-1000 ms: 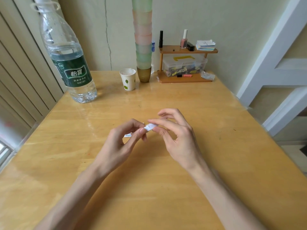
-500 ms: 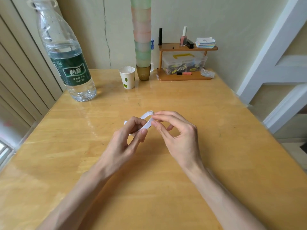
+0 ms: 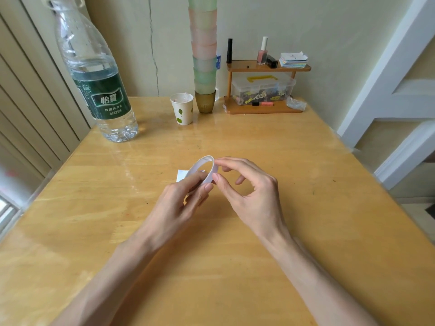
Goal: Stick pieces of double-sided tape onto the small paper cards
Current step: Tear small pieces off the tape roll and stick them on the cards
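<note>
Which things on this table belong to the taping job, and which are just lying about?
In the job: tape roll, gripped by the left hand and pinched by the right hand; small white card just beyond the left hand.

Lying about: water bottle, paper cup, stacked cups, wooden shelf, plastic box, nail polish.
</note>
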Available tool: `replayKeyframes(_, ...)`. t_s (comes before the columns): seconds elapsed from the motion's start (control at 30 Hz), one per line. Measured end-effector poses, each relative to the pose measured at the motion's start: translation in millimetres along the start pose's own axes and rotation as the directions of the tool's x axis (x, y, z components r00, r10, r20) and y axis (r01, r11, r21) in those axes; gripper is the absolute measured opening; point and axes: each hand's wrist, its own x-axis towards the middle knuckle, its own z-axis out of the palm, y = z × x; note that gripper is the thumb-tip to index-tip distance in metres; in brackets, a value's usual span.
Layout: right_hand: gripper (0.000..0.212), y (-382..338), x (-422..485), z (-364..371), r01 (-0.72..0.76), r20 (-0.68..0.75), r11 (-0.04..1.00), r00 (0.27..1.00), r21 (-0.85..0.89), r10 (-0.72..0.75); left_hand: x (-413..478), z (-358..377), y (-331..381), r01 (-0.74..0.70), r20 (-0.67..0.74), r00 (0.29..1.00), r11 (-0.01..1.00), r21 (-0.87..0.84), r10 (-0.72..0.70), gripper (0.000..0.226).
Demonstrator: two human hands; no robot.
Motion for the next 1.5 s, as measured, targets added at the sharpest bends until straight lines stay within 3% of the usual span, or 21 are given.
replayKeyframes(0.3,0.014,0.8,-3.1,6.0,0.131,-0.035,0.987,0.99,-0.093,-0.135,1.1,-2.7,4.7,0.01,-0.009,1.0,1.0,-0.013,-0.01,0.025)
replayKeyframes(0.43,0.013,-3.1,-2.3,3.5,0.02,-0.029,1.0,0.999,0.009,-0.02,1.4,-3.0,3.6,0.01,-0.012,1.0,1.0,0.029,-0.009,0.023)
replayKeyframes(0.53,0.024,-4.4,-0.6,1.6,-0.06,-0.044,0.994,0.997,0.096,0.064,0.8,-2.5,4.2,0.006,-0.026,1.0,0.997,0.073,-0.004,0.022)
replayKeyframes(0.8,0.019,0.5,-3.7,5.6,0.094,-0.014,0.987,0.995,-0.128,-0.097,2.2,-4.3,3.9,-0.002,-0.034,0.999,0.998,0.062,0.004,0.022)
replayKeyframes(0.93,0.01,-3.3,-1.9,2.1,-0.01,0.01,1.0,1.0,-0.026,0.01,2.0,-4.5,3.7,-0.003,-0.03,1.0,0.995,0.102,0.006,0.034)
replayKeyframes(1.23,0.012,3.7,1.4,4.9,-0.247,0.117,0.948,0.967,0.199,0.227,1.7,-8.2,3.1,0.049,-0.059,0.997,0.989,0.139,-0.041,0.028)
replayKeyframes(1.33,0.031,4.2,3.7,-0.7,-0.201,0.091,0.967,0.978,0.159,0.188,1.6,-10.5,2.9,0.067,-0.075,0.995,0.992,0.104,-0.059,0.027)
replayKeyframes(1.5,0.032,0.1,-3.2,5.1,0.011,0.151,0.996,0.989,-0.084,0.002,1.5,-12.1,3.5,0.033,-0.042,0.999,0.992,0.123,-0.028,0.033)
